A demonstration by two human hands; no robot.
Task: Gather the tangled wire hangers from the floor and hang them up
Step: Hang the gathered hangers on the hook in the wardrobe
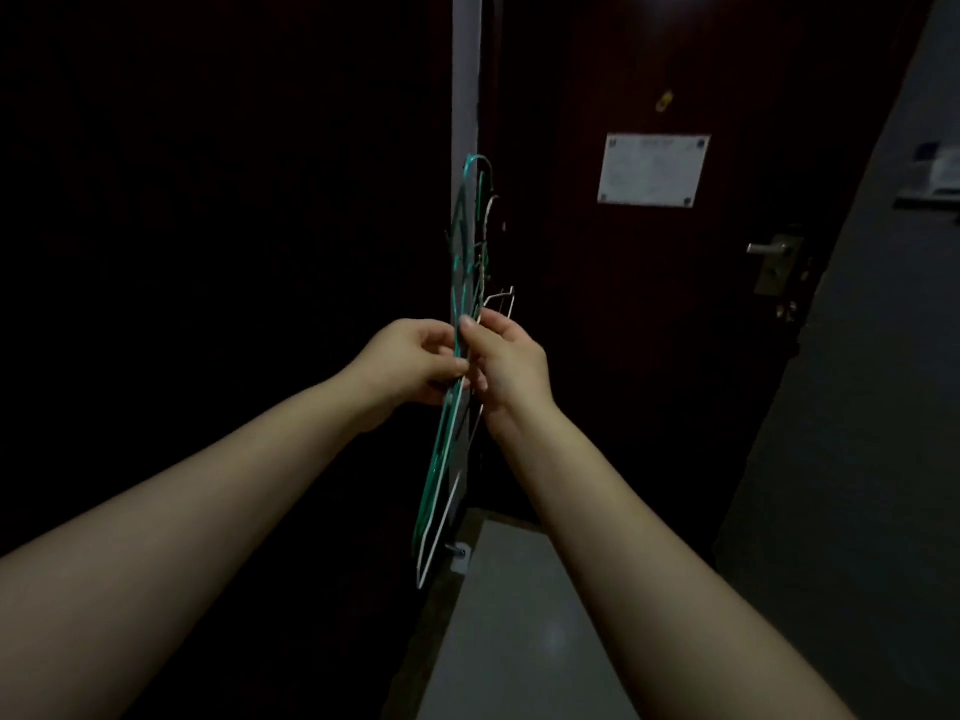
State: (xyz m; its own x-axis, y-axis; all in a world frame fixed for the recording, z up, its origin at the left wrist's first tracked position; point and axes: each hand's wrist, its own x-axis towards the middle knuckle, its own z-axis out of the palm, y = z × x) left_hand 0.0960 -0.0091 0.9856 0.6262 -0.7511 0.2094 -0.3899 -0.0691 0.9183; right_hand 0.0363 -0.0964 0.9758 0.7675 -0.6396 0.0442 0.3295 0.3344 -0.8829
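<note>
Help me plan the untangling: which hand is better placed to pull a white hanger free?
Right, probably. The right hand pinches the bundle just where a white hanger juts out beside its fingers; the left hand grips the green hangers and can steady them.

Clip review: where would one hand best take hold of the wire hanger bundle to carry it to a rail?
Best grip is probably the necks just below the hooks, where the hanger bundle wires converge. It stands edge-on, hooks up, so come from the near edge, thumb on one flat face, fingers on the other. The left hand and right hand pinch it lower.
</note>
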